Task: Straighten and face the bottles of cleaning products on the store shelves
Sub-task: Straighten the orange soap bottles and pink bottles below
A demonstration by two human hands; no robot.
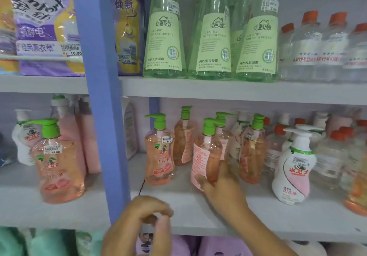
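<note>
On the middle shelf (pixel 198 212) stand several peach pump bottles with green pumps. My right hand (pixel 220 182) grips the lower part of one peach bottle (pixel 206 152), which shows its back label and leans a little to the left. A peach bottle (pixel 159 152) to its left faces front with a price sticker. More peach bottles (pixel 252 152) stand behind and to the right, turned sideways. My left hand (pixel 143 222) hovers below the shelf edge with curled fingers and holds nothing.
A blue upright post (pixel 103 116) divides the shelving. Left of it stands another peach bottle (pixel 57 164). A white pump bottle (pixel 294 166) and clear orange-capped bottles (pixel 333 156) fill the right. Tall green bottles (pixel 164 37) line the upper shelf.
</note>
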